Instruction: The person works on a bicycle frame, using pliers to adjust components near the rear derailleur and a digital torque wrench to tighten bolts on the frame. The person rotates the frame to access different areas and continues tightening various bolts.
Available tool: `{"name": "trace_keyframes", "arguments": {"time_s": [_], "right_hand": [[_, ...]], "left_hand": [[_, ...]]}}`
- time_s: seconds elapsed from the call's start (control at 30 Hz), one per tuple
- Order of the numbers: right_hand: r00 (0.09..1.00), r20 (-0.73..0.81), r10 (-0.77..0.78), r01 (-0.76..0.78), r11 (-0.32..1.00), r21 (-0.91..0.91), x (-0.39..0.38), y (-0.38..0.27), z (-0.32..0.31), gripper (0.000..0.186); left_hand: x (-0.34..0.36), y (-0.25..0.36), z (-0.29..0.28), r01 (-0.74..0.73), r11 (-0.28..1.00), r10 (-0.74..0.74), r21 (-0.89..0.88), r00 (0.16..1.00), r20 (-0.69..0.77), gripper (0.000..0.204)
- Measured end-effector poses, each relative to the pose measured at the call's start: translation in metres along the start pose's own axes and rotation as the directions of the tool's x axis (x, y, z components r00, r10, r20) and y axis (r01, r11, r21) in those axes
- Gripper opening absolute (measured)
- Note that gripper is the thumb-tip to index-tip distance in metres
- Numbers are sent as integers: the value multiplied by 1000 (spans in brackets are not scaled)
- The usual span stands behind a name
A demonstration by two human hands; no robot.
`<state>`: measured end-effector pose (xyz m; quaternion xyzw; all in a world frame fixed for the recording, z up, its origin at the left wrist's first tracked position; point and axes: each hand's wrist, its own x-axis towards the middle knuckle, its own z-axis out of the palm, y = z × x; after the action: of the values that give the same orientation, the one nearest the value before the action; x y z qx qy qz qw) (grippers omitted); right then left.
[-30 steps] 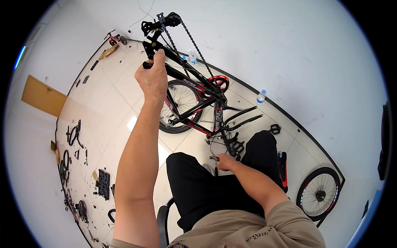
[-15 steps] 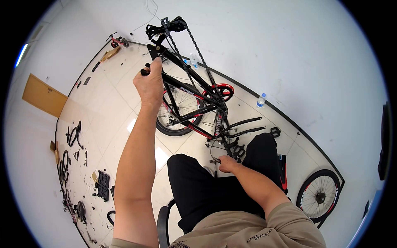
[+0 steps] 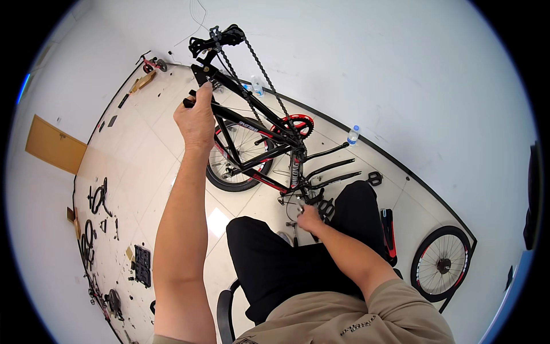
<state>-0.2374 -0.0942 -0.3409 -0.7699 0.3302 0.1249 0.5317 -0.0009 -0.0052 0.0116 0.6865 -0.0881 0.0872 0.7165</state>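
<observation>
Left hand: fingers curl around a black end of the bicycle frame, thumb pressed along the top.
Right hand: fingers are closed on a small silvery metal piece, too small to identify.
Bicycle frame: glossy black tubes with red and white markings, slanting from the left fingers toward the right fingers.
Chain: dark metal links in two long strands, right of the left fingers.
Chainring: round, toothed, red and black, above the right fingers.
Front tyre: black rubber hoop below and right of the left fingers, behind the tubes.
Fork blades: slim, curved, black, just above and right of the right fingers.
Pedal: black, open-centred, farther right of those fingers.
Loose wheel: thin-spoked, well right of both hands.
Bottle: clear plastic, blue cap, above and right of the right fingers.
</observation>
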Motion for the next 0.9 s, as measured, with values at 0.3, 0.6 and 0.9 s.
{"name": "trace_keyframes", "arguments": {"time_s": [0.3, 0.6, 0.9], "right_hand": [[988, -121, 99, 134, -133, 982, 28, -55, -130, 55], [979, -204, -13, 204, 8, 979, 16, -93, -188, 46], [940, -337, 62, 325, 152, 934, -1, -127, -178, 8]], "left_hand": [[-7, 5, -1, 11, 999, -12, -43, 1000, -20, 40], [1, -4, -4, -61, 996, 60, -58, 998, -25, 39], [-4, -1, -3, -205, 975, 208, 83, 978, -25, 42]]}}
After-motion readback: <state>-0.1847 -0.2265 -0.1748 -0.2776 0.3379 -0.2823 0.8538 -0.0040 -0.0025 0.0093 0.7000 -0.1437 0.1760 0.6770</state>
